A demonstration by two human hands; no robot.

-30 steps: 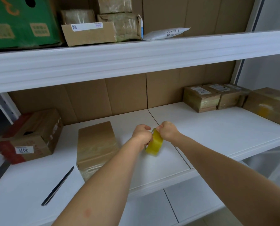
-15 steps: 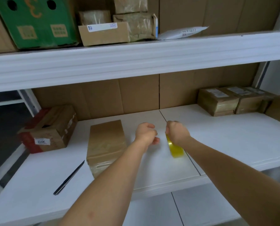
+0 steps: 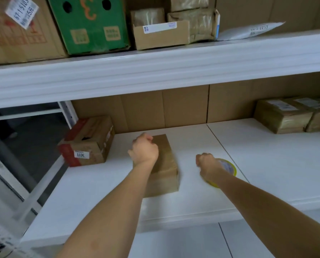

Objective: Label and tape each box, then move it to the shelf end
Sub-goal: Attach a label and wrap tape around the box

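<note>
Far L, top shelf: brown carton [image 3: 15, 34] w/ tilted white label, reads approx "67-1-5103"; green carton [image 3: 92, 25] beside it, orange print, 2 round holes; open-top box [image 3: 161, 34] w/ white strip label, text too small to read.

Work shelf [image 3: 99, 198], L end: red-and-brown box [image 3: 88, 142], label upside down, looks like "3011".

Your L hand [image 3: 144, 151]: fingers curled into a fist, resting over the far L part of the plain brown box [image 3: 164, 170]; can't tell if it grips anything. Box lies flat mid-shelf, long axis running away from you.

Your R hand [image 3: 209, 166]: fingers curled, holding the yellow tape roll [image 3: 228, 168] down on the shelf, just R of the box, not touching it.

Far R: taped, labelled parcels [image 3: 284, 116] in a row, labels unreadable
</note>
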